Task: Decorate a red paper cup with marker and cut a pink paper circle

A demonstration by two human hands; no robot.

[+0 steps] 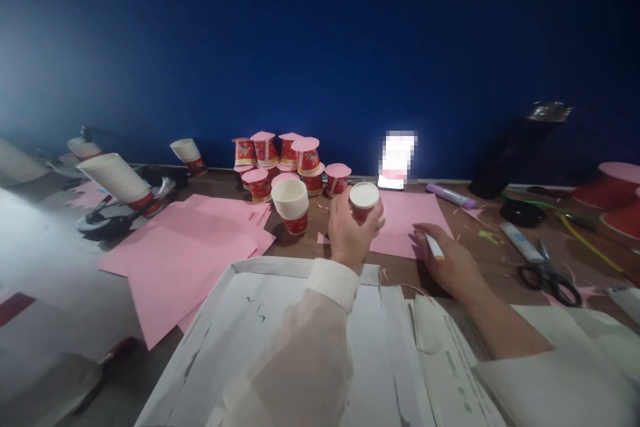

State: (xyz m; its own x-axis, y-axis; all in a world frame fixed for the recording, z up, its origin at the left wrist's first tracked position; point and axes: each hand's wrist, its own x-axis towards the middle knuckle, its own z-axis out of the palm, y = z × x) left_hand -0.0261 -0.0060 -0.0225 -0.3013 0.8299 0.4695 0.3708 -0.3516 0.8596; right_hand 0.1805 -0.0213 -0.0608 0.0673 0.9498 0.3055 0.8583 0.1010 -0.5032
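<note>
My left hand (349, 230) is closed round a small red and white paper cup (365, 202), held upright above a pink paper sheet (407, 220). My right hand (450, 260) rests on the same sheet's right edge, fingers closed on a white pen or marker (434, 247). Just left of the held cup stands a short stack of white paper cups (291, 204). Behind it sits a cluster of red cups capped with pink paper discs (290, 163).
More pink paper sheets (185, 253) spread at the left. A white cardboard box flap (280, 320) lies under my forearms. Scissors (547, 273), a purple glue stick (450, 196), a dark bottle (515, 147) and red cups (615, 187) sit at the right; cup stacks (117, 180) lie at the left.
</note>
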